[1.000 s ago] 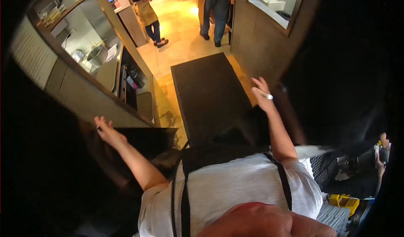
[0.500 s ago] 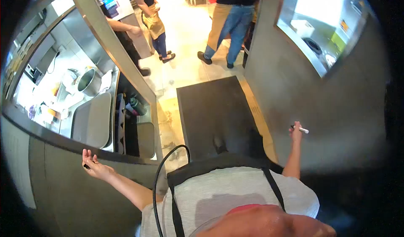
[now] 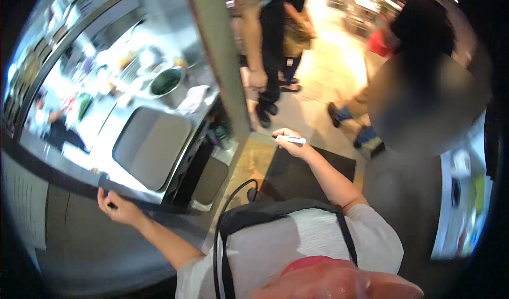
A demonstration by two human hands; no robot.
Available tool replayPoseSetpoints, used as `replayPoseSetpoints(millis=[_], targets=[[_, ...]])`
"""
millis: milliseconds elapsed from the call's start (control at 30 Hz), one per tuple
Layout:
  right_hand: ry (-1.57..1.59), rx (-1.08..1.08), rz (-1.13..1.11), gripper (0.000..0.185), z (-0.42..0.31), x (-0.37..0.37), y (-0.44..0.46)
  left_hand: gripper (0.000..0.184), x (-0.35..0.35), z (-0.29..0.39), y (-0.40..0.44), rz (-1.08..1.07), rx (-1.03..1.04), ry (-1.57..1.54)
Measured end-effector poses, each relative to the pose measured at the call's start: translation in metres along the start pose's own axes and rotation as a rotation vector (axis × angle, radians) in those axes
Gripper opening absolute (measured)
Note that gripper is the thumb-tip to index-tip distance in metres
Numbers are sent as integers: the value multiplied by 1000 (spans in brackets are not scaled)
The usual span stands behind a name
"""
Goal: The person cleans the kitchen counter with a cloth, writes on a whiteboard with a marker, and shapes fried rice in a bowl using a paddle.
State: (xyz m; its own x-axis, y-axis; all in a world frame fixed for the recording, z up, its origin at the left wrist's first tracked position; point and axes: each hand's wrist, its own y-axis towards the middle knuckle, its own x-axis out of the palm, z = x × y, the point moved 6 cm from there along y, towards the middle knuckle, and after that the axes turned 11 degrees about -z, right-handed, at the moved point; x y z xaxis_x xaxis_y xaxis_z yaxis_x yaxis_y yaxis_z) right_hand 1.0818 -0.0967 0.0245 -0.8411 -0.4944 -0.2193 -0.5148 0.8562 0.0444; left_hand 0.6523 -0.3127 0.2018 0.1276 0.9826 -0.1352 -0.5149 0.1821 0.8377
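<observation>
My right hand (image 3: 295, 148) is closed around a white marker (image 3: 295, 140) with a dark end, held out in front of my body. At the left, my left hand (image 3: 123, 210) has its fingers curled around a small black thing (image 3: 112, 206), too small to name for certain. That hand is beside the dark frame of a pass-through window (image 3: 69, 186). Just inside the window, a grey tray (image 3: 154, 149) lies on the metal counter, beyond my left fingers.
A metal pot (image 3: 168, 81) and a white cloth (image 3: 194, 99) sit on the counter. Two co-workers (image 3: 268, 49) stand in the passage ahead; another person (image 3: 424, 26) is at the right, partly covered by a blur. A dark mat (image 3: 334, 163) covers the floor before me.
My view has turned left. My right hand, holding the marker, has swung inward and forward from the right wall. The person in jeans now appears farther right and closer.
</observation>
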Motion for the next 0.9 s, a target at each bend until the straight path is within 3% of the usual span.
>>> replayPoseSetpoints(millis=[33,67,133,267,433,600,667,900], targets=[[-122,-16,-68,30,-26,11,25,18,6,3,3,54,-43,-50],[10,-55,-163,31,-30,23,53,17,12,-6,9,81,36,4],[-100,-123,-252,32,-48,38,104,12,30,4,20,140,179,313],[-178,-207,-334,35,-97,41,193,6,53,1,43,285,224,510],[101,-319,-414,36,-134,59,331,6,64,-7,57,383,250,693],[174,-465,-467,31,-201,102,451,11,68,-21,58,433,296,947],[386,-479,-453,26,-226,123,496,12,71,-23,59,439,293,1089],[587,-722,-514,20,-326,173,605,14,79,-38,57,521,281,1469]])
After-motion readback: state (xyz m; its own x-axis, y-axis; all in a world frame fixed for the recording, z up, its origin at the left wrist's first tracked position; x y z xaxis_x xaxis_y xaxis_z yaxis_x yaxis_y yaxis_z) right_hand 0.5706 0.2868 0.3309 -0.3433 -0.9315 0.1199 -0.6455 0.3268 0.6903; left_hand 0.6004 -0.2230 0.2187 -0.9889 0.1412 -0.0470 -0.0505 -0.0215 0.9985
